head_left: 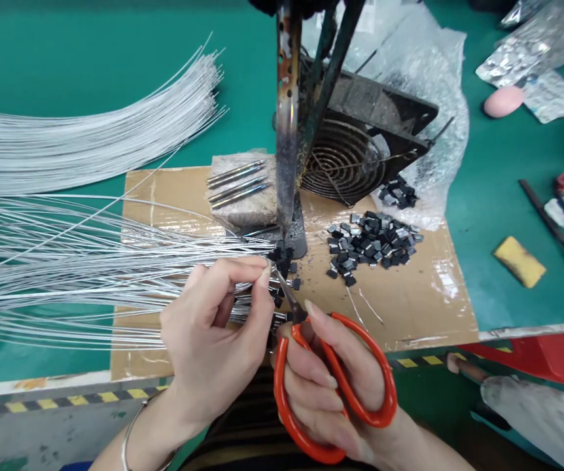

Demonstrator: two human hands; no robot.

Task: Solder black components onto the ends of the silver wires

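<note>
My left hand [218, 320] pinches a tiny piece between thumb and forefinger, probably a wire end, though the fingertips hide most of it. In my right hand [331, 386] is a pair of scissors [385, 386] with red handles; its blade tips reach up to the left fingertips. Beside and under the left hand runs a bundle of thin grey wires [188, 252], with small black connectors [282, 252] at several of their right ends. A heap of loose black connectors [375, 242] lies on the cardboard [434, 294] to the right.
A metal soldering iron [286, 118] hangs down over the cardboard before a dusty fan [345, 157]. Metal tips [237, 183] rest on a pale block [252, 212]. More wires [90, 147] lie at back left; a yellow sponge [520, 261] sits right, near bubble wrap [439, 85].
</note>
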